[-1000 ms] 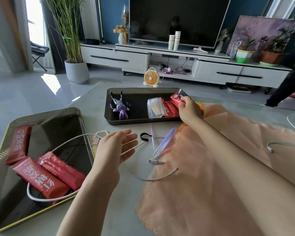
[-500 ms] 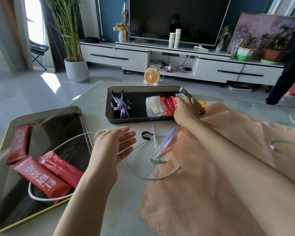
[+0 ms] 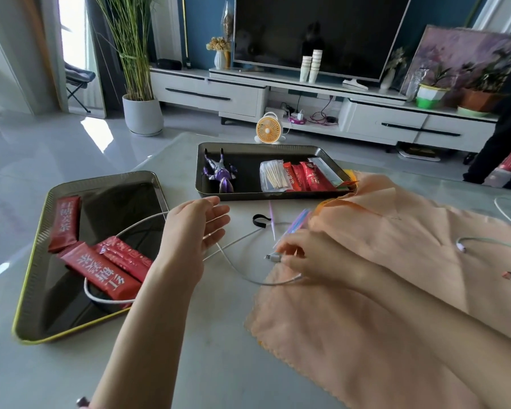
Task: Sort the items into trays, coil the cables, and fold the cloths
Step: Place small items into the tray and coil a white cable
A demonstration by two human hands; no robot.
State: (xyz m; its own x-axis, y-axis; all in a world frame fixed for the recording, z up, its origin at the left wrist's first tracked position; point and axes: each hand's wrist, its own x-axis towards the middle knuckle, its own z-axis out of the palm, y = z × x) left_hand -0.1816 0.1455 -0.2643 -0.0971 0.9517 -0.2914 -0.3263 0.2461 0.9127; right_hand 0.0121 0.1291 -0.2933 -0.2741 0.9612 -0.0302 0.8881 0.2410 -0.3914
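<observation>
My left hand (image 3: 195,231) hovers open over the table, above a white cable (image 3: 236,240) that loops into the near tray (image 3: 33,261). That tray holds red packets (image 3: 101,267). My right hand (image 3: 310,255), blurred, pinches the cable's plug (image 3: 273,256) at the edge of the peach cloth (image 3: 381,290). Pastel sticks (image 3: 298,222) lie just beyond its fingers. In the far tray (image 3: 248,147) are a purple toy figure (image 3: 220,172), a bag of cotton swabs (image 3: 273,175) and more red packets (image 3: 310,175).
A black strap loop (image 3: 260,219) lies between the trays. A pale green cable (image 3: 490,242) rests on the cloth at right. An orange fan (image 3: 267,131) stands on the floor beyond the table. A person in dark clothes (image 3: 508,128) is at far right.
My right hand has left the far tray, where it was at the red packets, and come back toward me to the cable plug. My left hand has barely moved.
</observation>
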